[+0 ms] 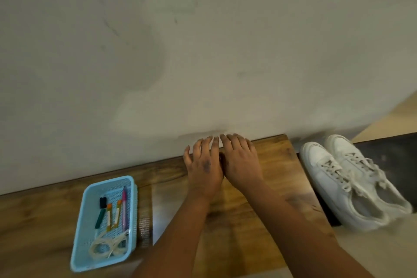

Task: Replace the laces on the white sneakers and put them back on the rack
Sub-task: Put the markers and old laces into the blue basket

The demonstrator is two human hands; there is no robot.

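Both hands flat on the wooden worktop (pixel 266 205), side by side, holding nothing.
Left hand (pixel 203 165) and right hand (pixel 241 162) touching, fingers straight; white sneakers (pixel 354 180) right of worktop, laced; blue basket (pixel 88 198) left, with coiled laces (pixel 110 245) and pens (pixel 112 210).

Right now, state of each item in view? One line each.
left hand: open, flat on the wooden table, holding nothing
right hand: open, flat beside the left
white sneakers: paired, still laced, right of the table
blue basket: upright, holds pens and coiled laces
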